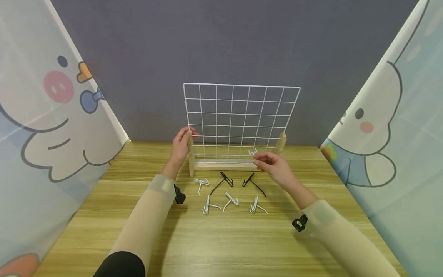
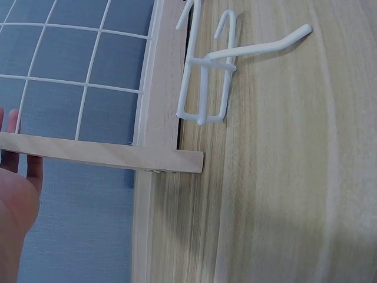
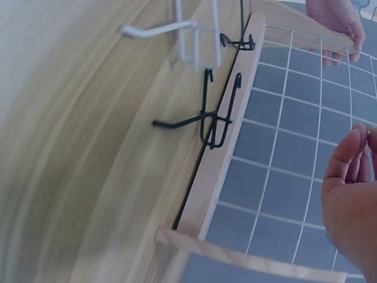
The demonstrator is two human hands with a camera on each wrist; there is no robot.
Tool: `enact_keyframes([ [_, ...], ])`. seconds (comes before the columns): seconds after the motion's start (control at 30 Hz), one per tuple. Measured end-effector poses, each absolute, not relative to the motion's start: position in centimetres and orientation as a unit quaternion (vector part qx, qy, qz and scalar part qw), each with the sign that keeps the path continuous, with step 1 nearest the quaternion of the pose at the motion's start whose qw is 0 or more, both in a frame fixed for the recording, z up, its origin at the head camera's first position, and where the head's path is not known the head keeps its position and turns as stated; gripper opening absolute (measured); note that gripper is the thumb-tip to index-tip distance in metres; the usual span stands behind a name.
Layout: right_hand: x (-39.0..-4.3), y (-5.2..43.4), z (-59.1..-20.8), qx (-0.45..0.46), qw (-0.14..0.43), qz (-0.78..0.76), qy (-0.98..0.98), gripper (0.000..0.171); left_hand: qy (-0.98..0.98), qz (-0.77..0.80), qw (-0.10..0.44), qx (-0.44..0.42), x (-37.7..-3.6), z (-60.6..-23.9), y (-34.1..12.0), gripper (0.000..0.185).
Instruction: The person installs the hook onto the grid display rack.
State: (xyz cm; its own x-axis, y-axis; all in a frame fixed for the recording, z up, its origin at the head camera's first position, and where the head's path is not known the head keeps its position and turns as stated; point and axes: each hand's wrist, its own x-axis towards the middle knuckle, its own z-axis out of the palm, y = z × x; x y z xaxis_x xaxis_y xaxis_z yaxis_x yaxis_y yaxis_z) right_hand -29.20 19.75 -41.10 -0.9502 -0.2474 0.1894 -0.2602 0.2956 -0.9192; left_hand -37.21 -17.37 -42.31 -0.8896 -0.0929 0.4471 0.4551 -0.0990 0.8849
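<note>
A white wire grid panel [image 1: 242,85] stands upright in a pale wooden stand [image 1: 225,166]. My left hand [image 1: 180,145] grips the stand's left upright [image 2: 88,150] near its top, with fingers reaching behind it. In front of the grid's lower right part, my right hand [image 1: 275,167] pinches a small white wire hook [image 1: 253,152] between thumb and fingertips. The hook's two-pronged end points up toward the wires, overlapping them in the head view. In the right wrist view the right hand [image 3: 353,200] is over the grid, and its fingers mostly hide the hook.
Before the stand lie two black hooks [image 1: 226,179] [image 3: 215,118] and several white hooks [image 1: 231,199] on the wooden table [image 1: 221,246]. A grey wall [image 1: 221,42] rises behind. Cartoon-printed cloths [image 1: 69,127] hang at both sides.
</note>
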Motion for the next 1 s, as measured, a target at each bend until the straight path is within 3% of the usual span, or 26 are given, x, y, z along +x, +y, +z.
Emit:
enact_keyframes([
  [0.33,-30.1,17.2,-40.5,0.174,0.028,0.59,-0.788,0.029,-0.653,-0.72,0.189,-0.137,-37.2,-42.4,-17.3,0.023],
  [0.6,-31.0,14.2,-39.1,0.185,0.033,0.6,-0.777,0.026,-0.647,-0.724,0.194,-0.141,-37.4,-42.5,-17.2,0.036],
  [1.0,-32.3,9.7,-38.5,0.202,0.056,0.627,-0.75,0.022,-0.651,-0.722,0.193,-0.137,-37.5,-42.4,-17.3,0.033],
])
